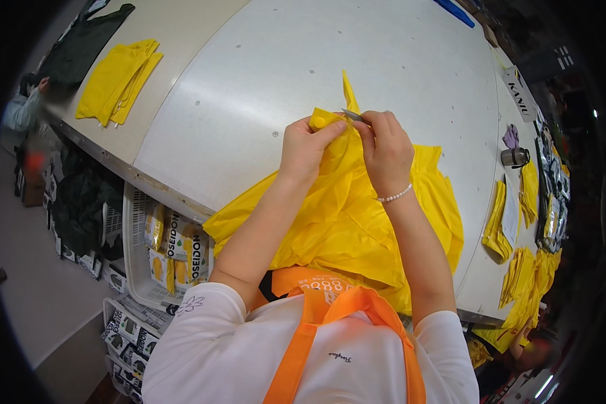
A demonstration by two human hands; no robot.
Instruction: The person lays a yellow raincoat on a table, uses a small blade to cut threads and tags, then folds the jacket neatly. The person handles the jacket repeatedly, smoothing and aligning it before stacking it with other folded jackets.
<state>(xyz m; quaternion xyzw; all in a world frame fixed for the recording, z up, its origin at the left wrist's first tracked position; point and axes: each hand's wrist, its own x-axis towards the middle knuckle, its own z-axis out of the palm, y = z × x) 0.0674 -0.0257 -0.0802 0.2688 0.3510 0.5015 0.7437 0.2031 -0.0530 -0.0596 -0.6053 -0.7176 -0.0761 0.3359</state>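
A thin, shiny yellow garment (343,222) lies gathered across the table in front of me and hangs toward my lap. My left hand (304,147) is closed on its edge, thumb on top, beside a round yellow snap button (320,122). In my right hand (386,149) is a pair of small thread snips (354,116), its pointed grey blades aimed left at the cloth near my left thumb. Most of the snips' body is hidden by my fingers. Beyond my hands, a narrow yellow strip (349,91) of the garment points away over the tabletop.
The pale table (249,81) carries a folded yellow pile (118,84) at the far left and more yellow pieces (497,222) at right, near a grey cup (515,157). A white basket (136,249) of packages stands below the left edge. Another person's hand (44,85) shows far left.
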